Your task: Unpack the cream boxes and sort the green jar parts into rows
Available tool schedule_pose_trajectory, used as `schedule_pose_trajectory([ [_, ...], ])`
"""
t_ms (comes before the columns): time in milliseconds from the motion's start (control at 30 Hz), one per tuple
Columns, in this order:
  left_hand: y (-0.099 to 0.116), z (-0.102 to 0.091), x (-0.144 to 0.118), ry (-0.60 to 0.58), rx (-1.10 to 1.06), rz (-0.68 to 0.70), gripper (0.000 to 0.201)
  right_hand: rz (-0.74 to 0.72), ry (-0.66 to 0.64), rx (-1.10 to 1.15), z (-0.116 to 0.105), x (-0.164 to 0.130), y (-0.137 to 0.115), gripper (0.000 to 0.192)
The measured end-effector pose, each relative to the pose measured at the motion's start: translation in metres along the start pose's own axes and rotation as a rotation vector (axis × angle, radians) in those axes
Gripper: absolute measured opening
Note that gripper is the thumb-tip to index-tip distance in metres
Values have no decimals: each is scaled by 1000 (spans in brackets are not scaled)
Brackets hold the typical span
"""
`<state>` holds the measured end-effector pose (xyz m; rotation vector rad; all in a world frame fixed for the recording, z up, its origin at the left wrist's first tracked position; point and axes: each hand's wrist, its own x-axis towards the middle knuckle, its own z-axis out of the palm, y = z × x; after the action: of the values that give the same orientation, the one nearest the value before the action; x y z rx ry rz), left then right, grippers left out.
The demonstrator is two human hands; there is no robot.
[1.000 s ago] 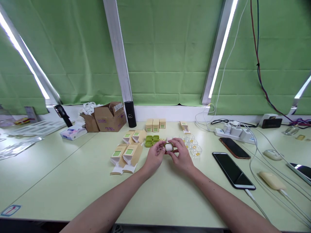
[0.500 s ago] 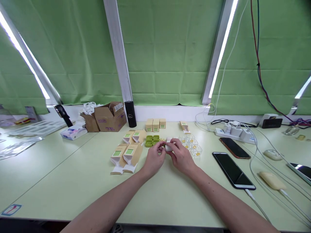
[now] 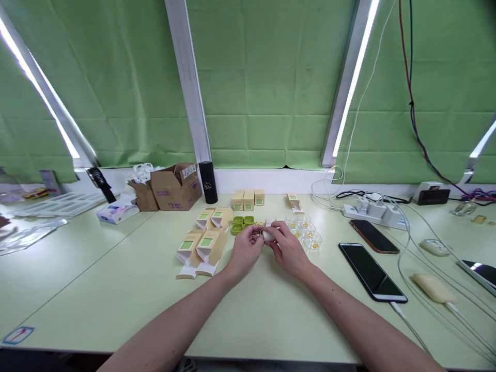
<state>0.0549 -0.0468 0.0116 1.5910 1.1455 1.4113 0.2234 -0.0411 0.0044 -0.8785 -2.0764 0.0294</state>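
- Both hands meet at the middle of the desk (image 3: 116,289): left hand (image 3: 245,253) and right hand (image 3: 289,252) are pinched together on one small white piece (image 3: 267,235), fingertips closed on it from either side.
- The white piece sits just above the desktop, held up between the thumbs, probably so it can be seen and pressed at once; what exactly it is I cannot tell, it is too small.
- At 11 o'clock of the hands lie the green trays (image 3: 242,224), touching one another in a tight block, close enough to reach without stretching.
- At 1 o'clock, a cluster of clear cups (image 3: 306,231) with yellow bits inside, just beside the right hand.
- At 9 o'clock, open tan cartons (image 3: 201,249) lie on their sides with flaps out, mouths toward the person, likely ready for filling.
- At 12 o'clock, further back, three closed small boxes (image 3: 248,199) stand in a neat row, set apart from the open ones.
- At 3 o'clock, a black phone (image 3: 372,272) lies flat on its cable, well apart from the hands.
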Motion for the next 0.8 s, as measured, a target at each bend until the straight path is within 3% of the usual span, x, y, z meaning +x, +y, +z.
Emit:
schedule_pose_trajectory([
  [133, 6, -11, -1, -45, 148, 127, 23, 34, 1, 93, -4, -2, 3, 43],
  [367, 5, -15, -4, -132, 245, 188, 54, 7, -26, 223, -6, -4, 2, 53],
  [500, 6, -11, -5, -63, 288, 203, 46, 57, 48, 351, -4, -3, -1, 55],
  [633, 4, -11, -5, 31, 401, 232, 40, 195, 148, 451, -3, 0, -5, 36],
  [800, 0, -9, -6, 57, 513, 467, 36, 350, 143, 499, 2, 2, -16, 28],
])
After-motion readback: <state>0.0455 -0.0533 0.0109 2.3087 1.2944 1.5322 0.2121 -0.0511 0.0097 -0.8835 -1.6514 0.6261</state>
